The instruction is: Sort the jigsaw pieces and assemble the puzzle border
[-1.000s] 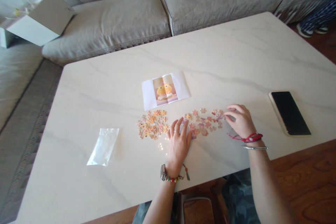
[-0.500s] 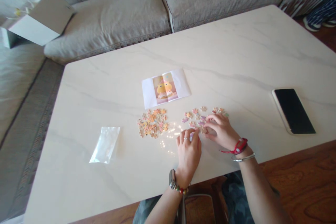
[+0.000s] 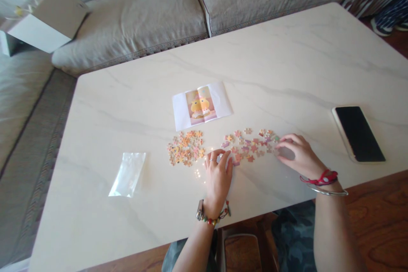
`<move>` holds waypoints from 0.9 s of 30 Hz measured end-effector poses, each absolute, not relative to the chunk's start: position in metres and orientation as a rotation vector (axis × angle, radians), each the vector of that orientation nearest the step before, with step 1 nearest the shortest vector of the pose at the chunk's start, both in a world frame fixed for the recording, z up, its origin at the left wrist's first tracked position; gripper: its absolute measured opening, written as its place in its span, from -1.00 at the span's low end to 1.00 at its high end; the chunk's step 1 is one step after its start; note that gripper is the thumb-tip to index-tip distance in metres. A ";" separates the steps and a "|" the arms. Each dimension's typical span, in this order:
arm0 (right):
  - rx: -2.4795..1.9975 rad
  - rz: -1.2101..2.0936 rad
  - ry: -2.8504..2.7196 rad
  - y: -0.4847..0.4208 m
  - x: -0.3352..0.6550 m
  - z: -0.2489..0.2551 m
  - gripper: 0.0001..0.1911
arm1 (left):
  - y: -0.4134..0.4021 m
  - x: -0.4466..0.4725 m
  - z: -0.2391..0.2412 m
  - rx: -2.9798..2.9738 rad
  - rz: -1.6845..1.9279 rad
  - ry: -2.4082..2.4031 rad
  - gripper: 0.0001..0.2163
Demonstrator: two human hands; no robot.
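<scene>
Small pastel puzzle pieces lie on the white marble table (image 3: 287,63) in two groups: a dense pile (image 3: 185,148) on the left and a scattered spread (image 3: 250,144) on the right. My left hand (image 3: 218,175) rests palm down between the two groups, fingers together and slightly curled, tips at the left edge of the spread. At the spread's right end my right hand (image 3: 298,155) has its fingers curved and touching the table beside the pieces. I cannot make out any piece held in either hand. A printed reference picture (image 3: 201,105) lies just beyond the pieces.
A clear plastic bag (image 3: 128,174) lies left of the pile. A black phone (image 3: 359,133) sits near the right table edge. A grey sofa (image 3: 191,8) runs behind the table, with a white box (image 3: 47,17) on its left. Another person's striped leg and shoe (image 3: 390,19) show at top right.
My right hand has swept back from the middle of the spread to its right end. My left hand slid slightly left and forward. The scattered pieces lie more spread out again.
</scene>
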State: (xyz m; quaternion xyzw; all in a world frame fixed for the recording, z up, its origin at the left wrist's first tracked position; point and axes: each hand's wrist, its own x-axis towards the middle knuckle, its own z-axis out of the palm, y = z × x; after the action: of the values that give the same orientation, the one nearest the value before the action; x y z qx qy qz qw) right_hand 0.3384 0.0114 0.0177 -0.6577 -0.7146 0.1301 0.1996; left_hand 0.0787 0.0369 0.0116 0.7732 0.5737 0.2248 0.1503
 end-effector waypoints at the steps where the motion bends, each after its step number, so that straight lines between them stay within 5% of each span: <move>1: -1.839 0.371 -2.006 0.010 0.340 0.017 -0.89 | 0.036 0.081 0.012 2.229 0.632 1.620 -0.82; 27: -1.809 0.138 -1.919 0.035 0.311 0.010 -0.87 | 0.028 0.094 0.016 2.119 0.606 1.650 -0.87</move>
State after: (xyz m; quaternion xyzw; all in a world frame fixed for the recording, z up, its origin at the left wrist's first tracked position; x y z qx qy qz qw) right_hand 0.3110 0.0350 0.0098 -0.6638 -0.7039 0.0506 0.2477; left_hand 0.0943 0.0278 0.0164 0.7552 0.5881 0.2158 0.1929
